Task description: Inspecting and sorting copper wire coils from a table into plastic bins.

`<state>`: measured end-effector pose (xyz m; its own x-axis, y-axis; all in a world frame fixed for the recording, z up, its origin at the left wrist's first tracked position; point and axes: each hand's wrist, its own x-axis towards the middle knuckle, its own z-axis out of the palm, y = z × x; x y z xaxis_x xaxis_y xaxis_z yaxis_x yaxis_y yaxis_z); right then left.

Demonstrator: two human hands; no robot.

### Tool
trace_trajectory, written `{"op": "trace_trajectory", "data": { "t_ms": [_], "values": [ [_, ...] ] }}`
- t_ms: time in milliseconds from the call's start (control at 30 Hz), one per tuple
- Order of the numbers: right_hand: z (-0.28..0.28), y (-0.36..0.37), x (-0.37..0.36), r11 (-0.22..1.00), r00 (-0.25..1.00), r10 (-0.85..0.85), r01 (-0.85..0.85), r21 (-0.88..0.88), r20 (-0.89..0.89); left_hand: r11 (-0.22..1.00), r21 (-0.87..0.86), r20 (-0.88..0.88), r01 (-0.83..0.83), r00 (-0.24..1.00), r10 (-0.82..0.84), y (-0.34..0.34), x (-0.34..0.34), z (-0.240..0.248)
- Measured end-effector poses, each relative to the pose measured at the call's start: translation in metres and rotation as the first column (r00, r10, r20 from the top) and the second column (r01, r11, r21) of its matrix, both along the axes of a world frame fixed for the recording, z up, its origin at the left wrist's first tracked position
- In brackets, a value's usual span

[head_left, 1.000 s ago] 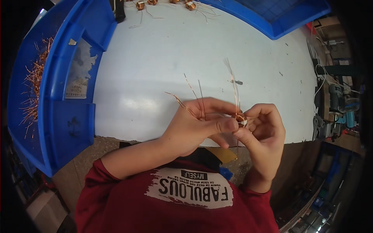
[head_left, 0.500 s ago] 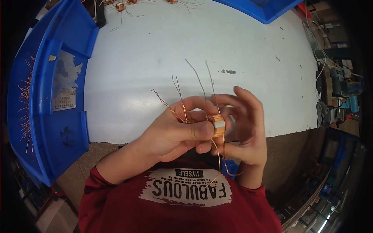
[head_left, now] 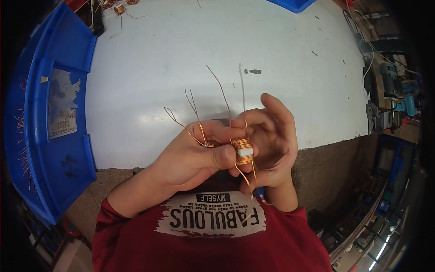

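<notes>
Near the table's front edge, my left hand (head_left: 188,158) pinches a copper-wound ring coil (head_left: 244,151) between thumb and fingers. A pale band shows on the coil's side. Its long wire ends stick out up and down. A second copper coil (head_left: 210,144) sits in the same hand, partly covered by the fingers, with twisted wire ends rising from it. My right hand (head_left: 274,145) is cupped at the first coil's right side, fingers spread and curved. Its thumb lies by the lower wire ends; whether it presses on them is hard to see.
A blue bin (head_left: 38,118) with many copper wire ends stands on the left. More wired coils (head_left: 119,9) lie at the far left of the white table (head_left: 181,54). A blue tray (head_left: 294,3) is at the far edge. Tools and machinery (head_left: 392,86) stand along the right.
Both hands and the coil now appear slightly further left. The right hand's fingers have shifted about the coil, and its thumb has come down beside the lower wires. The view has shifted a little.
</notes>
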<state>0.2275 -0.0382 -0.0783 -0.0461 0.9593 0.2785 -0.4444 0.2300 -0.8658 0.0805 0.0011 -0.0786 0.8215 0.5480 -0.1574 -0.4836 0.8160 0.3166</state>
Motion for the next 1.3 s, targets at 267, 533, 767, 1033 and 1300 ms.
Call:
{"op": "trace_trajectory", "data": {
  "t_ms": [267,533,767,1033,1300],
  "values": [
    [-0.014,0.006,0.006,0.975,0.982,-0.094,0.124,0.183,-0.165,0.999,0.003,-0.025,-0.053,0.998,0.053,-0.005,-0.005,-0.004],
    [0.001,-0.005,0.007,0.928,0.906,-0.367,0.342,0.145,0.212,0.996,0.025,-0.182,0.084,0.980,-0.078,0.000,-0.007,0.018],
    [-0.004,-0.007,0.012,0.989,0.966,-0.142,0.149,-0.015,0.215,1.000,-0.008,-0.091,0.028,0.995,-0.028,-0.007,-0.008,0.011],
    [-0.007,0.004,-0.005,0.994,0.985,-0.088,0.078,0.077,0.145,1.000,-0.010,-0.178,0.029,0.984,-0.031,-0.005,-0.002,0.013],
    [-0.028,0.014,-0.007,0.989,0.932,-0.076,0.117,0.095,-0.354,0.999,-0.030,-0.194,0.017,0.981,-0.022,-0.004,-0.004,0.014]
  ]
}}
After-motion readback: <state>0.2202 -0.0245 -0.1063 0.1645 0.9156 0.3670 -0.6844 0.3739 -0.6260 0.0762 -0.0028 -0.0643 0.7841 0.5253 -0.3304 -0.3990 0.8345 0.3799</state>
